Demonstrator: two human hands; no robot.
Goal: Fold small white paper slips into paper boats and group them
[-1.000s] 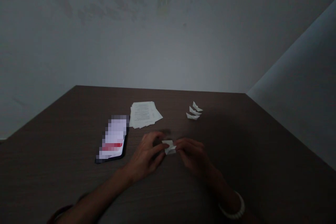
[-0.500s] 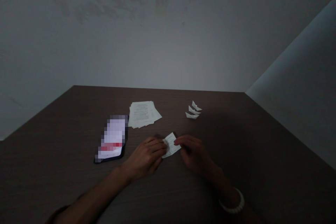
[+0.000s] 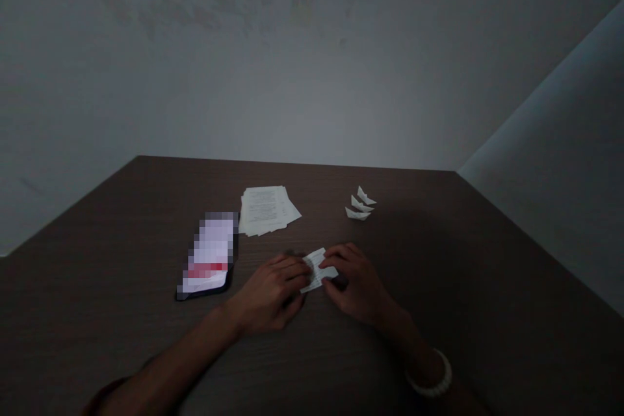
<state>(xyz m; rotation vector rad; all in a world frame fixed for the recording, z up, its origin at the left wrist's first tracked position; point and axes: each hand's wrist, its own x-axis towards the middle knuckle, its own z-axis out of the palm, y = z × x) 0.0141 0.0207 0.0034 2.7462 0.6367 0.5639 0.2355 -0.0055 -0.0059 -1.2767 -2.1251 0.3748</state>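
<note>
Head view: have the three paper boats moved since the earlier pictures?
No. The paper boats stay in the same spot to the right of the stack of printed sheets, with the same gap between them.

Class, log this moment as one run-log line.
left hand: holds paper slip | right hand: holds paper slip | beyond: three paper boats
</note>
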